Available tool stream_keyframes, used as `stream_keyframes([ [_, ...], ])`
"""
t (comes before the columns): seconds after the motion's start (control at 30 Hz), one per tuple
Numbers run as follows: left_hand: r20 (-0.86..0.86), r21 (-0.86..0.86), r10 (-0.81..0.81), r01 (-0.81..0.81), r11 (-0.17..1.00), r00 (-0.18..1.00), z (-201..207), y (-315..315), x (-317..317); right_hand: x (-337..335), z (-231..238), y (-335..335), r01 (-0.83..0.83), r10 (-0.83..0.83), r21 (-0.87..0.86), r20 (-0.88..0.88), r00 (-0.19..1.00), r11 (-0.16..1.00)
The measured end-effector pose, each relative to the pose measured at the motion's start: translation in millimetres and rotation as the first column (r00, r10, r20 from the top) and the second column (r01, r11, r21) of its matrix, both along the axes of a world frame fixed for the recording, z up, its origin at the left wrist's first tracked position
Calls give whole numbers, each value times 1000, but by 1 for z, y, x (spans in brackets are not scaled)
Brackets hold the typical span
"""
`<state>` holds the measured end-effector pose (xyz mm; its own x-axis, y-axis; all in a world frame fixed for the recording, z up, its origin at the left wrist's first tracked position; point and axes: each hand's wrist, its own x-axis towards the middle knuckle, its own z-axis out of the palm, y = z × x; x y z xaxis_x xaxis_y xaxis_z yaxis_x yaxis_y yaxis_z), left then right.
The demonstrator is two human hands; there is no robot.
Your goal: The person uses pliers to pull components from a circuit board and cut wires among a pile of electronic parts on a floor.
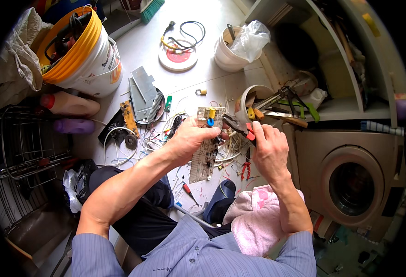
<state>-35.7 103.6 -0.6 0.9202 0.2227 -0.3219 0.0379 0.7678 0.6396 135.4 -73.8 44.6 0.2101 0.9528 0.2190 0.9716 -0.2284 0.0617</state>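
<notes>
My left hand (189, 138) grips a long circuit board (203, 164) near its upper part, thumb across its face. The board hangs upright over the floor and carries a yellow block, a blue round component (210, 122) and several small dark parts. My right hand (270, 150) is closed round the red handles of a pair of pliers (240, 127). The dark jaws reach to the board's upper right edge, beside the blue component. Whether the jaws bite on anything is too small to tell.
Wires, metal plates (143, 94) and a green board (168, 103) litter the floor. A screwdriver (188, 189) and red-handled cutters (246, 170) lie nearer. Buckets (90, 64) stand at the back, a tool tub (251, 99) at right, near the washing machine (350, 177). A pink towel (258, 221) covers my knee.
</notes>
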Motion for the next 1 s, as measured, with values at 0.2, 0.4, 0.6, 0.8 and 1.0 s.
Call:
stream_keyframes([
  [0.2, -47, 35, 11, -10, 999, 999, 3, -2, 0, 4, 1, -1, -14, 13, 30, 32, 999, 999],
  [0.4, -79, 93, 71, -64, 994, 994, -6, -3, 2, 3, 1, 0, -27, 26, 34, 29, 999, 999],
  [0.6, -80, 231, 68, -48, 972, 995, 5, -6, 2, 0, -5, -1, -21, 21, 2, 25, 999, 1000],
  [0.8, -108, 306, 58, -22, 952, 992, 10, -10, 2, -6, -1, 1, -10, 10, -4, 22, 1000, 1000],
  [1.0, -113, 318, 28, 10, 948, 993, 14, -9, 1, -9, -2, 4, -4, 4, -4, 37, 999, 1000],
])
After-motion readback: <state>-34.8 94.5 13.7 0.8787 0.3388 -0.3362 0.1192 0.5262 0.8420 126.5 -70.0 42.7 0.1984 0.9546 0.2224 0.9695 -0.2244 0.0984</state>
